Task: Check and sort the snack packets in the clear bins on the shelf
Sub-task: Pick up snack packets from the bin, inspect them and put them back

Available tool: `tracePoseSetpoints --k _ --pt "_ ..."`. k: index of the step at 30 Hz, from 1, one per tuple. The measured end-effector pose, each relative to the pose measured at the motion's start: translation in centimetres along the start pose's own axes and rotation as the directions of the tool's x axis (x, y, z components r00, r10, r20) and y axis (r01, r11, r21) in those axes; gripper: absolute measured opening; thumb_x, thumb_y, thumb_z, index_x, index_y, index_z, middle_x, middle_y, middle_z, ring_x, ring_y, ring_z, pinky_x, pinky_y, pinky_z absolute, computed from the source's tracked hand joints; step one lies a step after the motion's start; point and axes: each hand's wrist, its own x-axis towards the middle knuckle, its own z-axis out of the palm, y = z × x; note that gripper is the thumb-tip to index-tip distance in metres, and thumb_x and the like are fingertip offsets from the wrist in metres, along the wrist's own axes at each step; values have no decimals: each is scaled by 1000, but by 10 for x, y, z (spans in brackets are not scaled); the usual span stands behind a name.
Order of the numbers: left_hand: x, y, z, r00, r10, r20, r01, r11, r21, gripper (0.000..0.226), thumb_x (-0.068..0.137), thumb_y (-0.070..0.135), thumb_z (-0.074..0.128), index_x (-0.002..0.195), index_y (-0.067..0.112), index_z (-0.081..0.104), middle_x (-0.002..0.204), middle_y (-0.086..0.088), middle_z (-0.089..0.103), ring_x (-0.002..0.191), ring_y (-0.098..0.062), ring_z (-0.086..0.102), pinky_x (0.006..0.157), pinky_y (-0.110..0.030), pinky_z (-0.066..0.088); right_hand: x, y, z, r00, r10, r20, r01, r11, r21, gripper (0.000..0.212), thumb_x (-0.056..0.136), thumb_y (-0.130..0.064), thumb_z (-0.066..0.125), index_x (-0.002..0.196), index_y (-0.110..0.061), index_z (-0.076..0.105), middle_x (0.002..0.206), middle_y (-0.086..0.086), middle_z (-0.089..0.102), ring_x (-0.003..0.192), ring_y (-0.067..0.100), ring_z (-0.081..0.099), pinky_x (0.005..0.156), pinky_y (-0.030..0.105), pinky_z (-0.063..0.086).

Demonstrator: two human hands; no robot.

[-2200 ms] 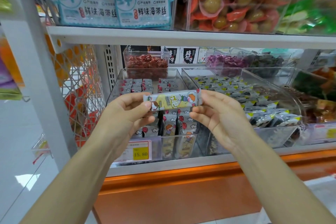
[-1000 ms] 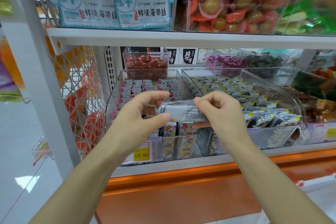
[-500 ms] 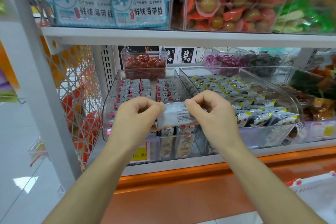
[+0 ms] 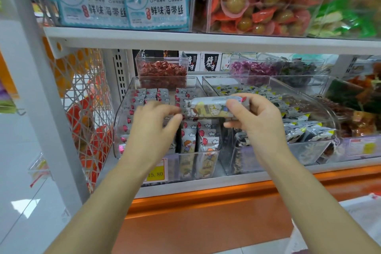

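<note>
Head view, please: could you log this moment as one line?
right hand: holds snack packet | left hand: at packet's end, blurred | over left clear bin

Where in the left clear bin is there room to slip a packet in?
Bare floor seems to show only in the left bin, at its back right corner behind the packet rows. Its front is packed with upright packets; the right bin is heaped full.

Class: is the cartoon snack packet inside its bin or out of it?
Out: the right hand holds the packet above the left bin.
</note>
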Motion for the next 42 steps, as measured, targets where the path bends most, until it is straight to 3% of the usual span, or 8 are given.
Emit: tracePoseSetpoints --k 7,14,17,22,27,34,38,42 --pt "-2 -7 17 971 28 236 -136 880 454 30 93 40 47 111 25 66 126 4 47 120 -24 27 96 -39 26 4 9 1 1000 -14 -15 12 992 -124 7 88 -19 63 94 -17 63 87 3 67 68 7 66 58 24 57" --pt "-6 -3 7 981 -10 195 -29 980 195 14 77 27 73 69 28 61 97 10 45 106 -19 32 84 -29 24 5 7 13 995 -94 35 99 961 -257 14 84 -22 67 92 -25 56 85 -1 63 78 15 64 64 29 55" --pt "-12 -3 4 987 30 160 -54 988 148 13 73 26 76 69 25 64 93 9 46 96 -14 30 81 -29 26 5 7 23 972 -176 158 227 886 -406 15 82 -26 69 91 -23 58 79 -9 58 70 3 53 61 13 42" --pt "-16 -5 4 991 81 109 -97 984 149 11 72 26 78 71 23 68 90 9 47 93 -11 27 80 -28 26 5 10 36 902 -228 368 428 594 -681 38 81 -41 67 110 -18 62 98 -9 58 101 15 46 86 33 38" --pt "-18 -9 6 991 26 133 -47 987 155 9 75 32 74 74 26 67 90 10 44 96 -10 26 82 -29 27 6 13 45 847 -216 486 532 359 -767 40 82 -50 62 113 -24 63 102 -9 64 105 17 43 82 32 20" --pt "-15 -7 3 988 -40 147 19 990 141 9 75 36 73 74 30 66 93 11 43 99 -12 27 85 -29 27 11 8 44 802 -110 587 591 281 -756 25 89 -46 53 94 -24 64 79 -14 47 103 16 37 75 32 14" --pt "-9 -9 -8 975 -111 192 83 985 149 15 76 38 71 75 36 56 104 9 44 111 -16 32 84 -25 20 11 13 47 757 -3 653 644 167 -746 39 94 -35 32 85 -24 69 94 -11 58 101 15 37 76 32 14" --pt "-7 -11 -14 972 -134 194 103 981 161 10 79 35 68 80 32 59 105 9 43 116 -20 33 89 -29 24 22 3 47 786 34 617 585 283 -760 34 88 -22 38 89 -19 72 96 -4 61 101 20 41 86 36 31"
